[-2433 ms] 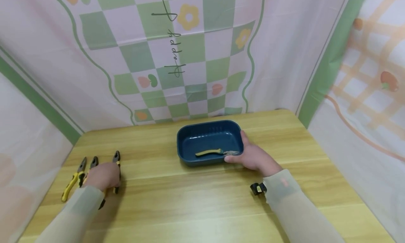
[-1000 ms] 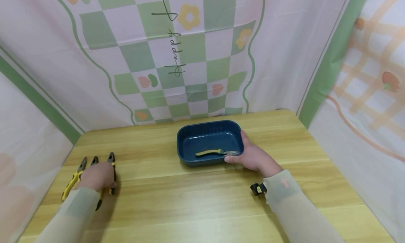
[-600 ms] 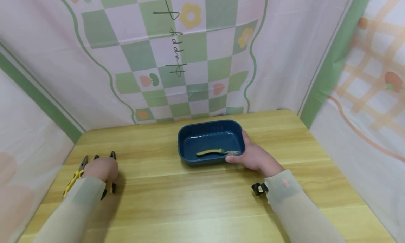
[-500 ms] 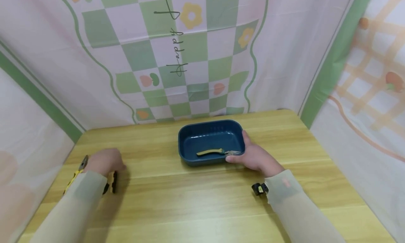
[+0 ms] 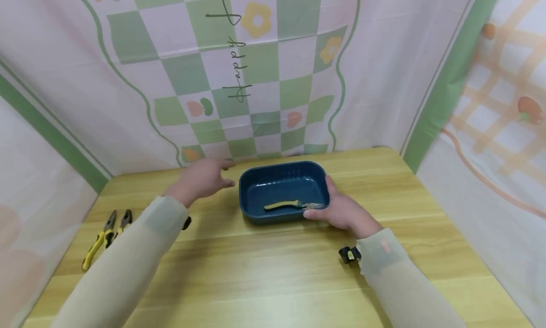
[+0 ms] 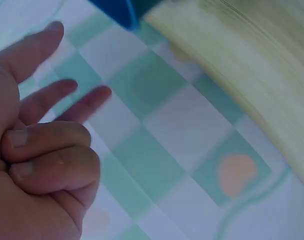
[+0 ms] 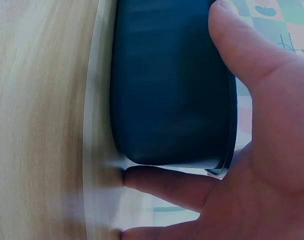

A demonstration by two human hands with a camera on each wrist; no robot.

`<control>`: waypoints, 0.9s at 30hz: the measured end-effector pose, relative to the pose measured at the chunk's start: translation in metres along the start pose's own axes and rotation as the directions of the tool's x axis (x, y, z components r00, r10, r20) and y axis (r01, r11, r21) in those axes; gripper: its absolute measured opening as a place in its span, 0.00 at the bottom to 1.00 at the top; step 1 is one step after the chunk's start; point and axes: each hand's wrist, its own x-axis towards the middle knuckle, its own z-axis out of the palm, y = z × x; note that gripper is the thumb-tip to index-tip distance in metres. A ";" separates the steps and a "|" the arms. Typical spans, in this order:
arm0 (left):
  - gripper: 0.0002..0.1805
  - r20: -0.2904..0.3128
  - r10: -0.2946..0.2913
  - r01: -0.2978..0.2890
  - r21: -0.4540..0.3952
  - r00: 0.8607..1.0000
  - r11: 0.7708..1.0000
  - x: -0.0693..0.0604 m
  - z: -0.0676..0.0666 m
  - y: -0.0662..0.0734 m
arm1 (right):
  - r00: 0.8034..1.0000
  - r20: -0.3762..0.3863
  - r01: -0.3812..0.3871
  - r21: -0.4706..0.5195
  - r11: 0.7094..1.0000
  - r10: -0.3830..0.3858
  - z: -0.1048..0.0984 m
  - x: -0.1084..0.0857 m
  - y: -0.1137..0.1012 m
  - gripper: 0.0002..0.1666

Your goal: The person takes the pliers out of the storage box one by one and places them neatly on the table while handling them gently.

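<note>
A dark blue rectangular tray (image 5: 251, 215) stands at the back of the wooden table, with yellow-handled pliers (image 5: 281, 205) lying inside along its front. My right hand (image 5: 341, 212) holds the tray's front right corner, thumb on the front wall and fingers at the right end, as the right wrist view shows too. Just left of the tray, my left hand (image 5: 202, 178) hovers with thumb and two fingers stretched out and the others curled, holding nothing. In the left wrist view, a blue tray corner (image 6: 117, 10) lies beyond the left hand (image 6: 47, 155).
At the table's left lie yellow-and-black pliers (image 5: 97, 245) and a second pair (image 5: 125, 220), partly covered by my left sleeve (image 5: 128, 257). The table (image 5: 264, 276) meets a checked cloth (image 5: 264, 100) at its back edge.
My left hand has let go of the pliers at the left and moved right and back, to the tray's left side. The forearm now covers where the third pair lay. My right hand has stayed put.
</note>
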 end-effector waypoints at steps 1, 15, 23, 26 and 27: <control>0.29 0.001 0.029 -0.029 0.002 1.000 1.000 0.005 0.001 0.007 | 1.000 -0.001 0.000 0.002 1.000 0.000 0.000 0.000 0.000 0.81; 0.28 0.223 0.108 -0.134 0.105 0.969 0.985 0.045 0.045 0.087 | 1.000 0.000 0.008 0.008 1.000 -0.008 -0.003 -0.001 -0.002 0.81; 0.13 0.246 0.089 -0.123 0.125 0.965 0.985 0.054 0.064 0.099 | 1.000 0.000 0.015 0.013 1.000 -0.015 -0.003 0.000 -0.002 0.80; 0.07 0.248 0.074 -0.106 0.116 0.966 0.988 0.056 0.068 0.100 | 1.000 0.001 0.014 0.016 1.000 -0.014 -0.003 0.000 -0.002 0.80; 0.06 0.248 0.068 -0.100 0.119 0.966 0.988 0.057 0.070 0.099 | 1.000 0.001 0.015 0.011 1.000 -0.015 -0.003 0.000 -0.002 0.80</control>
